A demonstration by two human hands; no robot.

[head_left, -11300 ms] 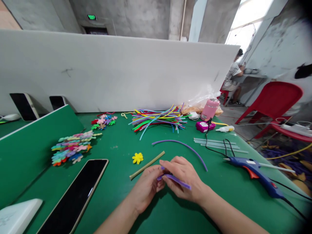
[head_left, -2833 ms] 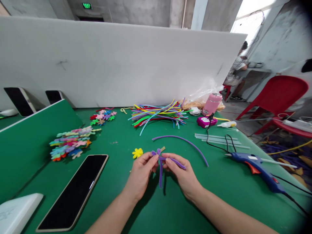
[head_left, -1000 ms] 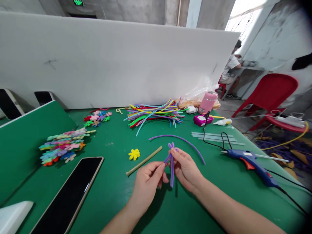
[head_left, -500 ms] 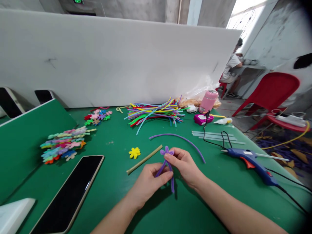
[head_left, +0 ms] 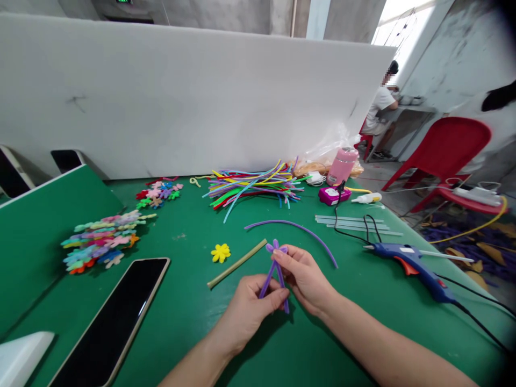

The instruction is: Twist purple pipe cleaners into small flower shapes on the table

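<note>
Between my hands is a purple pipe cleaner [head_left: 267, 281], its upper end bent into small petal loops and two long ends hanging down. My right hand [head_left: 308, 277] pinches it just under the loops. Lower down, my left hand [head_left: 253, 301] has its thumb and fingers closed on the hanging ends, which spread apart in a narrow V. Left of the loops lie a greenish stick [head_left: 237, 263] and a yellow pipe-cleaner flower [head_left: 220, 252]. A loose purple pipe cleaner [head_left: 294, 226] curves across the table beyond my hands.
A bundle of coloured pipe cleaners [head_left: 253, 188] lies by the white partition [head_left: 193, 102]. Finished flowers [head_left: 105, 239] and a phone [head_left: 116, 317] are at left. At right are a blue glue gun [head_left: 415, 263], glue sticks [head_left: 355, 223], a pink bottle [head_left: 342, 165] and cables. A person [head_left: 381, 107] sits beyond.
The two hanging ends now look straighter and more plainly spread, with my left hand slightly farther along them. My right hand keeps its pinch below the loops. The view has shifted slightly.
</note>
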